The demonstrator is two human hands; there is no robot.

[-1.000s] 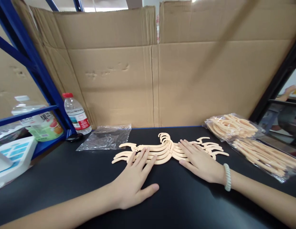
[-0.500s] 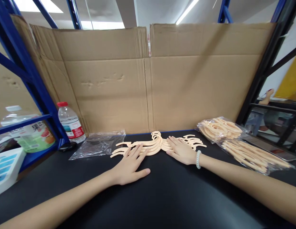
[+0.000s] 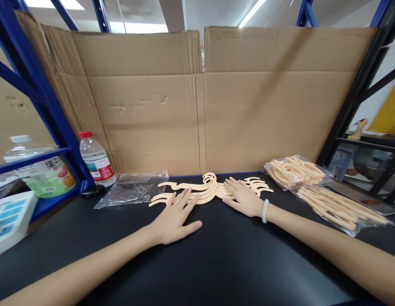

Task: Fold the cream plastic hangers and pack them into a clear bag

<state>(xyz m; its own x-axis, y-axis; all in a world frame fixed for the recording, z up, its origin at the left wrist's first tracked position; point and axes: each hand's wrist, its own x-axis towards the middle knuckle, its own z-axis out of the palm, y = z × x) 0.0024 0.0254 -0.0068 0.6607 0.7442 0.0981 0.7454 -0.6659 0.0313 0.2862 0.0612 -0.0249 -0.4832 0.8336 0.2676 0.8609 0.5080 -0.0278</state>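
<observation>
From the head camera, both hands are lying flat with fingers spread: the left hand point(image 3: 174, 214) and right hand point(image 3: 244, 198) are pressing on a fanned stack of pale peach plastic hangers point(image 3: 207, 191) on the black surface point(image 3: 216, 259). These hangers are sitting loose, unbagged. Two clear bags of similar hangers point(image 3: 315, 187) are resting at the right; an empty clear plastic bag point(image 3: 132, 193) is lying at the left.

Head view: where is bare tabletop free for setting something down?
Free: the black table between the forearms, nearer than the left hand and right hand. Crowded: back edge, with bottle, empty bag, hangers, bagged hangers.
</observation>
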